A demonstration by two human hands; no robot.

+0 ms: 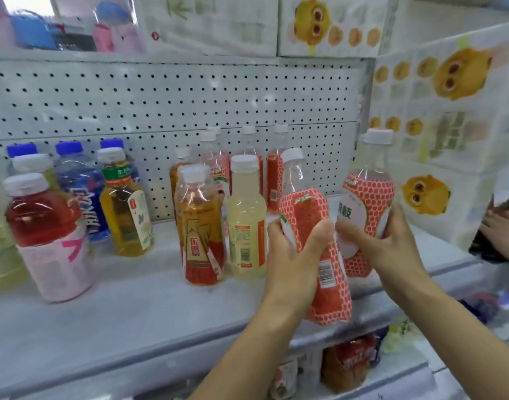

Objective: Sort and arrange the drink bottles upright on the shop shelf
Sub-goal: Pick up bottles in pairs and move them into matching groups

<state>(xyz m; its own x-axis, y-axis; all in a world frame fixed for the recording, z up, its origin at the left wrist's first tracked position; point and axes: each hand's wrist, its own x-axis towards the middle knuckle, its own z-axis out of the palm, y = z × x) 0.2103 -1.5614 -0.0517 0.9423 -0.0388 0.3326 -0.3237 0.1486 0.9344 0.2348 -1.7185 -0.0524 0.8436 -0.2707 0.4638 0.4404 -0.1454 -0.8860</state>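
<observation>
Bottle in red-dotted wrap is gripped, tilted, by left hand over front of shelf. Second bottle, upright, is gripped by right hand, just beside. Other bottles are stood upright behind.

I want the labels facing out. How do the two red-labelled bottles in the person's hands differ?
The left bottle, gripped by the left hand, leans, cap tipped left; the right bottle, in the right hand, stands nearly upright. The left bottle shows its barcode side; the right bottle, a white panel with green characters. Both have white caps and red honeycomb labels.
</observation>
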